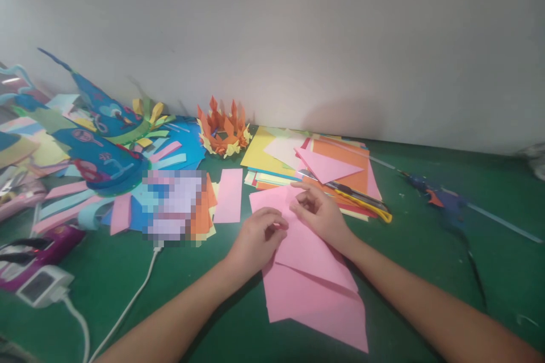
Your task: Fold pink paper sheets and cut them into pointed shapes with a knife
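A large sheet of pink paper [317, 309] lies on the green table, with a folded flap of pink over its upper part. My left hand [258, 238] pinches at the left edge of that flap, thumb and fingers curled together. Just to the right, my right hand [323, 215] grips the paper near its top, with the thumb against the fingers and the index finger reaching left. The exact spot under the fingertips is partly hidden. Beyond the right hand lies a yellow utility knife [361, 203], close to a pink paper triangle [327, 165].
A stack of coloured paper [264, 147] lies behind the hands. An orange paper crown [223, 127] stands by the wall. Blue cone hats [100, 153] and paper strips crowd the left, near a white power strip [46, 285] and cable. A glue gun [438, 195] rests at right.
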### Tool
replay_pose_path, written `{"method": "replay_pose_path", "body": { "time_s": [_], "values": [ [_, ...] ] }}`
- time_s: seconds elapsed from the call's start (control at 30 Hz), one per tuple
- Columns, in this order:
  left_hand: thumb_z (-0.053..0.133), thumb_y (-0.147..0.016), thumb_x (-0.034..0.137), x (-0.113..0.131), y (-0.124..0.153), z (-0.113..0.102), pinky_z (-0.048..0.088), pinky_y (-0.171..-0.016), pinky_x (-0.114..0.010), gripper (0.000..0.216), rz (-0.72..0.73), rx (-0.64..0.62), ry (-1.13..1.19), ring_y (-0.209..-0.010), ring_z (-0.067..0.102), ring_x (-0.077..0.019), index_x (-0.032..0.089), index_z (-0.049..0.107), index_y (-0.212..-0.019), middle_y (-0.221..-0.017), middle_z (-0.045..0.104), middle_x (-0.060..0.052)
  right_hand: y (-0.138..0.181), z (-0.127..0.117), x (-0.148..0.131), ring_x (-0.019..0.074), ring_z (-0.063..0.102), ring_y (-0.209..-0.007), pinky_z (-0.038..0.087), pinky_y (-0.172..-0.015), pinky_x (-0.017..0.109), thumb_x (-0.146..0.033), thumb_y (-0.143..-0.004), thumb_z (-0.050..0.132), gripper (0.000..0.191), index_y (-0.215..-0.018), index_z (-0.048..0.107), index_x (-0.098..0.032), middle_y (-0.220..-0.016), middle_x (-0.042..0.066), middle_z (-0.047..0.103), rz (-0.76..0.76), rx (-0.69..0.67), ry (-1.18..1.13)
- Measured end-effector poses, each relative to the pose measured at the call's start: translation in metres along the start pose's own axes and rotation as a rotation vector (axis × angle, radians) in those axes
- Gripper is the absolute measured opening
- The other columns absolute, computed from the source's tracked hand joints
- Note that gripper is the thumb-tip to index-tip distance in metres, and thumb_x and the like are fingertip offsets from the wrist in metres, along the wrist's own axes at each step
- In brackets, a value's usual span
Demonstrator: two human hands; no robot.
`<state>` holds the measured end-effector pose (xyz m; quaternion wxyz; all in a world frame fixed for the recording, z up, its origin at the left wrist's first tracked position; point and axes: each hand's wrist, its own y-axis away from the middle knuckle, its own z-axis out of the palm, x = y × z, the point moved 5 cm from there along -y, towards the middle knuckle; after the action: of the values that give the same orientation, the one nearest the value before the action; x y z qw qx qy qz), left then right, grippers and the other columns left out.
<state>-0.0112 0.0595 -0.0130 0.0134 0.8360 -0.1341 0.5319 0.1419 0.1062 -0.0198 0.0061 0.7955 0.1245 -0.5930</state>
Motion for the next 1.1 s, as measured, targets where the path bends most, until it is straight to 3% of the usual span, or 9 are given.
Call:
{"method": "replay_pose_path", "body": {
  "time_s": [0.1, 0.2, 0.33, 0.43, 0.57, 0.7, 0.83, 0.97, 1.1],
  "values": [
    [0.059, -0.078, 0.012, -0.003, 0.000, -0.002, 0.050, -0.062, -0.023, 0.007, -0.025, 0.034, 0.042, -0.063, 0.059, -0.0076, 0.017, 0.063, -0.077, -0.104, 0.056, -0.005, 0.001, -0.002, -0.004, 0.0164, 0.060, -0.075, 0.050, -0.067, 0.031, -0.029, -0.078, 0.064, 0.039, -0.115, 0.053, -0.022, -0.089, 0.004, 0.065, -0.108, 0.027, 0.083],
    [0.058, -0.079, 0.012, -0.005, -0.002, -0.007, 0.050, -0.062, -0.023, 0.006, -0.016, 0.065, 0.011, -0.064, 0.059, -0.0080, 0.017, 0.061, -0.077, -0.101, 0.053, -0.005, 0.003, -0.003, -0.017, 0.0228, 0.060, -0.102, 0.048, -0.089, 0.041, -0.025, -0.081, 0.062, 0.024, -0.105, 0.063, -0.024, -0.118, 0.009, 0.063, -0.322, 0.038, 0.256],
    [0.058, -0.079, 0.011, -0.005, -0.007, -0.015, 0.048, -0.069, -0.027, 0.009, 0.026, 0.086, -0.124, -0.071, 0.058, -0.0143, 0.018, 0.061, -0.075, -0.082, 0.060, -0.003, 0.007, 0.008, -0.026, 0.0246, 0.058, -0.112, 0.044, -0.097, 0.045, -0.023, -0.086, 0.056, 0.017, -0.093, 0.072, -0.026, -0.116, 0.006, 0.067, -0.514, -0.158, 0.359],
    [0.059, -0.080, 0.013, -0.001, -0.007, -0.018, 0.046, -0.070, -0.029, 0.009, 0.069, 0.085, -0.192, -0.070, 0.057, -0.0162, 0.020, 0.063, -0.076, -0.075, 0.064, -0.002, 0.011, 0.015, -0.024, 0.0254, 0.060, -0.112, 0.044, -0.098, 0.048, -0.024, -0.087, 0.055, 0.023, -0.104, 0.071, -0.026, -0.114, 0.007, 0.069, -0.545, -0.271, 0.422],
    [0.057, -0.082, 0.014, 0.002, -0.005, -0.017, 0.044, -0.067, -0.028, 0.012, 0.110, 0.026, -0.263, -0.066, 0.056, -0.0153, 0.020, 0.065, -0.077, -0.074, 0.066, -0.002, 0.014, 0.019, -0.022, 0.0251, 0.059, -0.114, 0.043, -0.101, 0.049, -0.020, -0.088, 0.054, 0.027, -0.110, 0.069, -0.027, -0.116, 0.006, 0.068, -0.582, -0.304, 0.472],
    [0.058, -0.081, 0.011, 0.003, -0.006, -0.017, 0.043, -0.069, -0.028, 0.014, 0.124, -0.090, -0.292, -0.073, 0.058, -0.0172, 0.019, 0.065, -0.073, -0.076, 0.065, -0.003, 0.015, 0.019, -0.021, 0.0256, 0.058, -0.116, 0.042, -0.102, 0.049, -0.021, -0.087, 0.055, 0.027, -0.110, 0.069, -0.025, -0.119, 0.007, 0.066, -0.590, -0.313, 0.494],
    [0.070, -0.076, 0.018, -0.001, -0.008, -0.022, 0.042, -0.075, -0.030, 0.008, 0.114, -0.220, -0.306, -0.084, 0.055, -0.0195, 0.019, 0.063, -0.073, -0.085, 0.060, -0.003, 0.015, 0.019, -0.021, 0.0280, 0.055, -0.119, 0.042, -0.103, 0.050, -0.027, -0.083, 0.060, 0.030, -0.112, 0.069, -0.022, -0.122, 0.010, 0.064, -0.544, -0.329, 0.543],
    [0.081, -0.065, 0.034, -0.004, -0.005, -0.026, 0.040, -0.080, -0.032, 0.032, 0.156, -0.341, -0.354, -0.093, 0.049, -0.0223, 0.020, 0.060, -0.086, -0.093, 0.055, -0.003, 0.015, 0.019, -0.021, 0.0304, 0.054, -0.120, 0.042, -0.102, 0.051, -0.037, -0.080, 0.067, 0.036, -0.112, 0.069, -0.020, -0.122, 0.011, 0.064, -0.514, -0.362, 0.560],
    [0.080, -0.062, 0.047, -0.004, 0.000, -0.028, 0.040, -0.084, -0.033, 0.050, 0.151, -0.427, -0.355, -0.095, 0.046, -0.0228, 0.021, 0.053, -0.095, -0.102, 0.051, -0.004, 0.015, 0.019, -0.020, 0.0315, 0.053, -0.121, 0.041, -0.103, 0.052, -0.045, -0.076, 0.070, 0.045, -0.113, 0.069, -0.019, -0.123, 0.012, 0.063, -0.497, -0.372, 0.571]
  ]
}}
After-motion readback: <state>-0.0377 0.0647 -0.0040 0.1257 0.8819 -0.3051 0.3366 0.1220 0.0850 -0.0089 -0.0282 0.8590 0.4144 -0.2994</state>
